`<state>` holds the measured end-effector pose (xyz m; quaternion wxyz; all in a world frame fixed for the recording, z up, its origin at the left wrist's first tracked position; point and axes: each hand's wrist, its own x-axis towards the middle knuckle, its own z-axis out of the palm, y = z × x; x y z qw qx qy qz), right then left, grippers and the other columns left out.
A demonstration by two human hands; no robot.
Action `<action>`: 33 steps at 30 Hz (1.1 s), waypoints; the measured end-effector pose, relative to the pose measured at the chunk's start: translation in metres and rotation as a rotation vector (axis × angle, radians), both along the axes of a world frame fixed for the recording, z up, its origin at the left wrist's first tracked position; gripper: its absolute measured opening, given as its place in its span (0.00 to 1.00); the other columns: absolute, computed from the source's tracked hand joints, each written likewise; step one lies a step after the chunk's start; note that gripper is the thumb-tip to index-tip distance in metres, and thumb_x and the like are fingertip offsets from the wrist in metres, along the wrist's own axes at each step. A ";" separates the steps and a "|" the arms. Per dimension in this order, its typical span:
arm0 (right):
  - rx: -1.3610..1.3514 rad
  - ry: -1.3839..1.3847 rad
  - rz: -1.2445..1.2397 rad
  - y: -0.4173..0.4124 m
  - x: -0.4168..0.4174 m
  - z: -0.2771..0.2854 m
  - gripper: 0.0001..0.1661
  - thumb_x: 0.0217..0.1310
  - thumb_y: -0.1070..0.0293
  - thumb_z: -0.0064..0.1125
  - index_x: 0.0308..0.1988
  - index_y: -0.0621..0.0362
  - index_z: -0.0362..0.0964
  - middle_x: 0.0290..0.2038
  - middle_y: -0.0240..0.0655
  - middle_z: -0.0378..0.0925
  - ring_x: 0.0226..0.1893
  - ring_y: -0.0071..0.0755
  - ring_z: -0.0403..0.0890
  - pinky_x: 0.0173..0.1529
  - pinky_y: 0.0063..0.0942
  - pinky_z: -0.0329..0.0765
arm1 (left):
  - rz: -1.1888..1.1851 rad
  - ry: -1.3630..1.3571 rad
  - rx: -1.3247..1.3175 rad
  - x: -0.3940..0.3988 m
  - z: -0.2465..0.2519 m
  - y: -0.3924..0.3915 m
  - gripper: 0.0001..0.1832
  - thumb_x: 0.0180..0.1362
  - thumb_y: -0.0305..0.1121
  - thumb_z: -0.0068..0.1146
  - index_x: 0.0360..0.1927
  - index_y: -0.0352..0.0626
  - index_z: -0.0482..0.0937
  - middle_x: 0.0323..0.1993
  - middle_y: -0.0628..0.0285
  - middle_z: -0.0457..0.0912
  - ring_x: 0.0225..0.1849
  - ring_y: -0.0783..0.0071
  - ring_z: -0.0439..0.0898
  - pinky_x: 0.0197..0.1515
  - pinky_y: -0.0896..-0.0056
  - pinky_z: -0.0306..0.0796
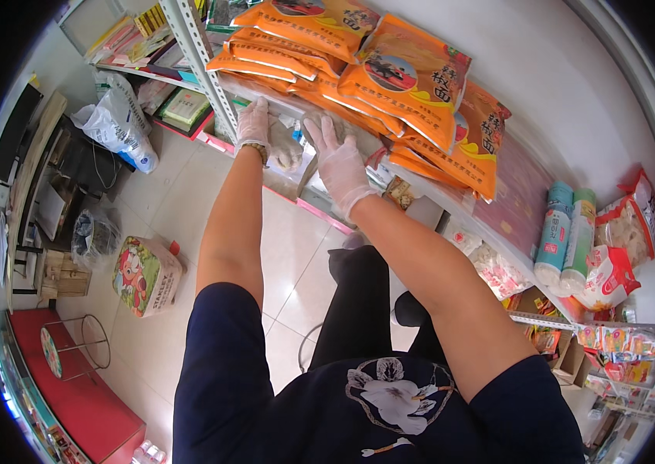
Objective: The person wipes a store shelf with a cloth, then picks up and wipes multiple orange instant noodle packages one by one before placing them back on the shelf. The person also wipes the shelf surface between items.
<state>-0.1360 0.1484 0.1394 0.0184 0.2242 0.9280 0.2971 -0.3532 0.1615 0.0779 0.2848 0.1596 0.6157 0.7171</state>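
My left hand (pixel 253 123), in a clear disposable glove with a bracelet at the wrist, rests at the shelf's front beside the perforated metal post (pixel 202 64). My right hand (pixel 336 156), gloved alike, lies with fingers spread on a grey cloth (pixel 313 124). Between the hands is a grey knitted work glove (pixel 285 148). Whether the left fingers grip anything is unclear. Directly beyond both hands, orange bags of chili powder (pixel 405 78) are stacked on the shelf.
Rolls of plastic bags (pixel 554 235) stand on the shelf at right, near red-and-white packets (pixel 605 275). Below are bagged goods (pixel 495 269). On the tiled floor at left stand a printed square stool (pixel 146 275) and a bin with a plastic liner (pixel 94 235). A white plastic sack (pixel 116 127) sits farther back.
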 end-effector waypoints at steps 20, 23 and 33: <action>-0.100 0.286 0.039 -0.009 0.159 -0.043 0.30 0.52 0.70 0.48 0.58 0.52 0.65 0.63 0.20 0.60 0.59 0.23 0.62 0.44 0.30 0.66 | -0.041 0.036 -0.086 -0.015 -0.005 0.003 0.21 0.60 0.47 0.48 0.32 0.37 0.81 0.27 0.59 0.80 0.29 0.72 0.76 0.34 0.69 0.70; -0.150 0.261 -0.024 -0.016 0.179 -0.035 0.29 0.51 0.71 0.48 0.56 0.51 0.67 0.62 0.21 0.62 0.59 0.25 0.62 0.44 0.31 0.66 | -0.078 0.025 -0.055 -0.018 -0.013 0.008 0.21 0.60 0.48 0.48 0.31 0.37 0.80 0.28 0.58 0.81 0.29 0.69 0.77 0.35 0.68 0.71; -0.542 0.694 0.107 -0.047 0.190 -0.008 0.24 0.45 0.80 0.50 0.46 0.51 0.74 0.50 0.32 0.73 0.51 0.39 0.70 0.54 0.35 0.67 | -0.014 -0.111 0.012 -0.021 0.006 0.002 0.25 0.62 0.51 0.44 0.33 0.36 0.78 0.27 0.57 0.80 0.29 0.67 0.77 0.35 0.68 0.71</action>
